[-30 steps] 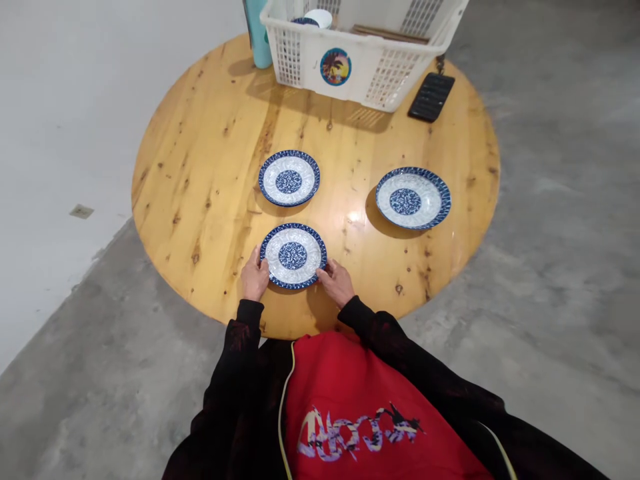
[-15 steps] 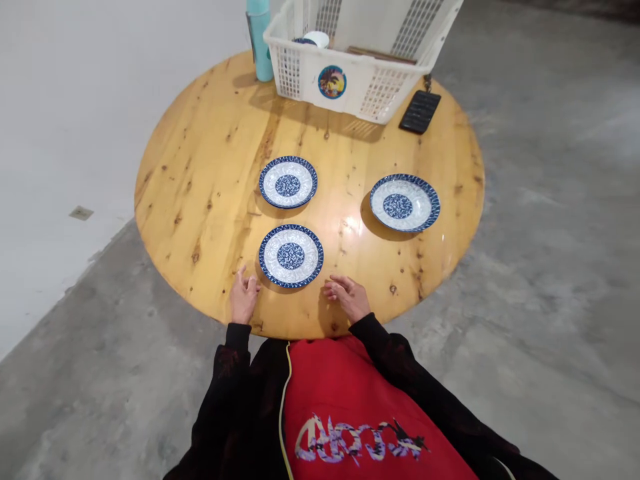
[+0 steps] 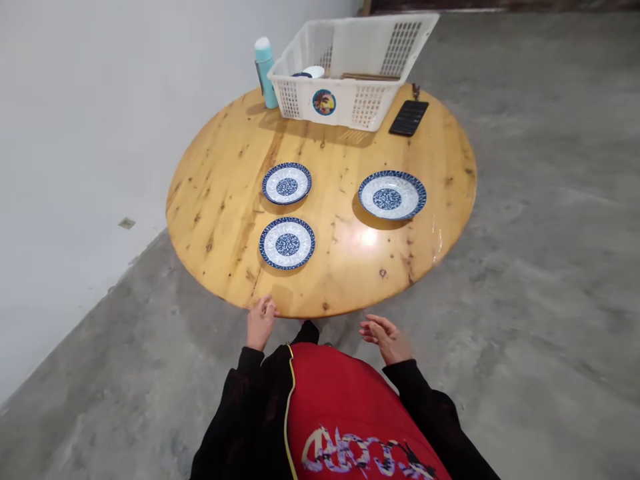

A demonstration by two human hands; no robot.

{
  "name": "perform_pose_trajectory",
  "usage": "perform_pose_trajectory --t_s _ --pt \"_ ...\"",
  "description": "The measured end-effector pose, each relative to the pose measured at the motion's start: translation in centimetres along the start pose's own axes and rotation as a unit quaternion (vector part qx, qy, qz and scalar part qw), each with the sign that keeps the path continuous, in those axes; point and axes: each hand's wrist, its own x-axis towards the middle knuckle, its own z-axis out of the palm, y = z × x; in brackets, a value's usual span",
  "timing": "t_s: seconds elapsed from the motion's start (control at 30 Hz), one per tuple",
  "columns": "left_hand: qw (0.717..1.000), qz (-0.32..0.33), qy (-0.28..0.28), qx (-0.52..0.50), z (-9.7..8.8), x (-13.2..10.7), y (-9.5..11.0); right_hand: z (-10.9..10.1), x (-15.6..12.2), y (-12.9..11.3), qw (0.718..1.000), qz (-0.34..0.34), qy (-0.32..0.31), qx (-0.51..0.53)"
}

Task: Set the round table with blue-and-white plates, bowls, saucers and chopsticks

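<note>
Three blue-and-white patterned plates lie apart on the round wooden table [image 3: 215,220]. The near plate [image 3: 287,243] sits left of centre, the far plate [image 3: 287,183] is just behind it, and the larger-looking right plate [image 3: 393,195] is off to the right. My left hand [image 3: 261,320] is at the table's front edge, fingers loosely curled and apart, holding nothing; the near plate is the closest thing to it. Off the front edge, to the right, my right hand [image 3: 387,338] hovers above the floor with fingers extended and nothing in it.
At the back stands a white plastic basket [image 3: 345,120] with a white bowl [image 3: 314,71] and brown sticks inside. A light-blue bottle [image 3: 267,73] is left of it. A black phone-like object [image 3: 409,118] lies to its right. A wall [image 3: 100,133] rises on the left.
Both my hands have drawn back from beside the near plate toward my body, the right one past the table edge. The camera view has tilted up and backed away; the plates stay in place.
</note>
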Motion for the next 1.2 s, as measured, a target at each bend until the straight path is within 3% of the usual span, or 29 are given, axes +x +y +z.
perform_pose_trajectory --t_s 0.2,0.4,0.5,0.67,0.8,0.93,1.2 --pt "0.999 0.024 -0.041 0.024 1.9 -5.2 -0.7 -1.1 -2.8 0.6 1.000 -0.013 -0.024 0.009" --pt "0.999 -0.014 -0.038 0.023 1.6 -11.8 -4.1 -1.6 -5.7 3.1 0.996 0.008 -0.086 -0.021" --pt "0.999 -0.034 -0.031 0.002 1.2 -13.9 -5.1 -1.4 -6.7 4.1 0.991 0.019 -0.121 -0.046" --pt "0.999 -0.020 -0.022 -0.018 1.4 -13.6 -4.5 -0.6 -7.5 4.1 0.983 -0.017 -0.160 -0.086" --pt "0.999 0.018 -0.040 -0.022 1.3 -12.1 -3.5 0.1 -7.4 3.4 0.985 -0.040 -0.142 -0.086" --pt "0.998 0.036 -0.050 -0.020 -1.4 -10.9 -3.9 2.8 -7.4 3.2 0.986 -0.051 -0.133 -0.081" --pt "0.997 0.002 0.055 -0.059 -12.5 -7.8 -8.7 13.1 -10.0 4.7 0.962 -0.094 -0.205 -0.151"
